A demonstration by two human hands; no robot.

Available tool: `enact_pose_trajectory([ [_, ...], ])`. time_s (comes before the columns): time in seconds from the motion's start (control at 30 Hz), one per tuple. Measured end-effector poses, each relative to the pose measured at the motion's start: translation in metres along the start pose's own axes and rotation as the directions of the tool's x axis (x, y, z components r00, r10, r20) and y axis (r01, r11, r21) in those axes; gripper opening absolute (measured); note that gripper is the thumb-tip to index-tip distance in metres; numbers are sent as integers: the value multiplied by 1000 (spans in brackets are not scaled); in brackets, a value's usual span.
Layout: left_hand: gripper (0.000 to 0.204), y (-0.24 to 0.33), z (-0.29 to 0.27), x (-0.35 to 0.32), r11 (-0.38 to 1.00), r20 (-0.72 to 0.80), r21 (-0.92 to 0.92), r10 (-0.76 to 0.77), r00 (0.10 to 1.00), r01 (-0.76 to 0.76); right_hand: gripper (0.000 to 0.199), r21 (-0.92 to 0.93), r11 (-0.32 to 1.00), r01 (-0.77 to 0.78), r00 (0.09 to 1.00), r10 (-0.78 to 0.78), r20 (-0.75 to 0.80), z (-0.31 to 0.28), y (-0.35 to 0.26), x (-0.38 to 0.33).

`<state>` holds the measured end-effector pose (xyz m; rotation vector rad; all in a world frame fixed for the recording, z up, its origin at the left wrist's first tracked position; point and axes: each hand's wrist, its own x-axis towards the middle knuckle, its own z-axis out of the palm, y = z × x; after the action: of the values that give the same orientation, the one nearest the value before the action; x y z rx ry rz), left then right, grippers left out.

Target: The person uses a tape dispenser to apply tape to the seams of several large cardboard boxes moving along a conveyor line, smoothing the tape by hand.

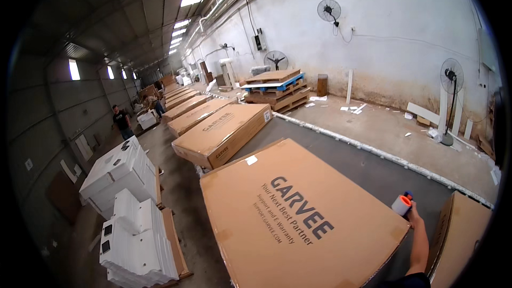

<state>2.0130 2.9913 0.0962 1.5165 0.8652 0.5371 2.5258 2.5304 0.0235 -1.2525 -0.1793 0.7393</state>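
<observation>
My right hand [412,215] reaches out at the lower right and grips a tape dispenser [402,204] with an orange core and a pale roll. It hovers past the right corner of a large flat brown cardboard box [298,218] with dark printing that lies on a dark conveyor belt [362,168]. My left hand is out of view. A second brown box [461,237] sits at the far right, just beside my forearm.
More flat boxes [221,133] run in a line down the belt into the distance. Stacks of white foam pieces [136,234] stand on the left. Wooden pallets [277,88] and standing fans [450,98] are by the right wall. A person [121,121] stands far left.
</observation>
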Motion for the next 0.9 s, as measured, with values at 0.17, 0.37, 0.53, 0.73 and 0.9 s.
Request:
enact_pose_trajectory([
  [0.17, 59, -13, -50, 26, 997, 62, -71, 41, 997, -37, 92, 36, 998, 42, 953, -29, -302, 32, 38, -76],
  [0.37, 59, -25, -155, 107, 985, 283, -169, 86, 955, -38, 79, 276, 899, 341, 814, -135, -565, 145, 119, -178],
  [0.53, 56, -3, -183, 187, 985, 530, -168, 116, 840, -30, 48, 436, 706, 558, 725, -159, -670, 263, 131, -228],
  [0.73, 60, 0, -202, 218, 978, 590, -198, 176, 788, -70, 60, 588, 533, 608, 724, -67, -687, 283, 148, -242],
  [0.9, 53, 36, -205, 155, 881, 624, -353, -30, 780, 316, 66, 572, 599, 560, 741, -55, -669, 302, 133, -259],
])
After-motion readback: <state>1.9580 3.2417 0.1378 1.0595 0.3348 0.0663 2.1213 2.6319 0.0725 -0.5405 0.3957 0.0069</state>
